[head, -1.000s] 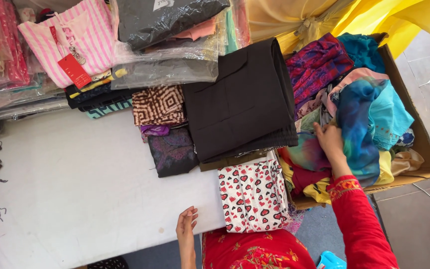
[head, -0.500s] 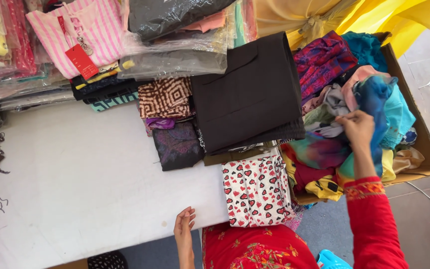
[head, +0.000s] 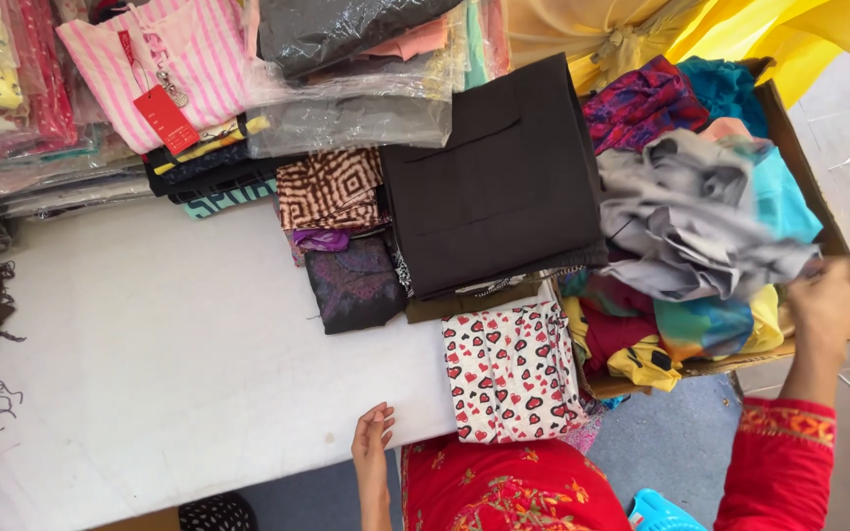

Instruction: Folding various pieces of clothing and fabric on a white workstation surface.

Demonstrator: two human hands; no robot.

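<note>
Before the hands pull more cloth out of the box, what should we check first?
1. Right hand has a grip on the grey cloth: cannot tell, it is blurred at the cloth's edge.
2. Left hand is steady on the white table edge: ok.
3. Grey cloth is free of the other fabrics in the cardboard box: not ok, it lies tangled over them.
4. Bare table space for laying it down: ok.
5. Heart-print cloth sits safely: not ok, it hangs over the table edge.
</note>
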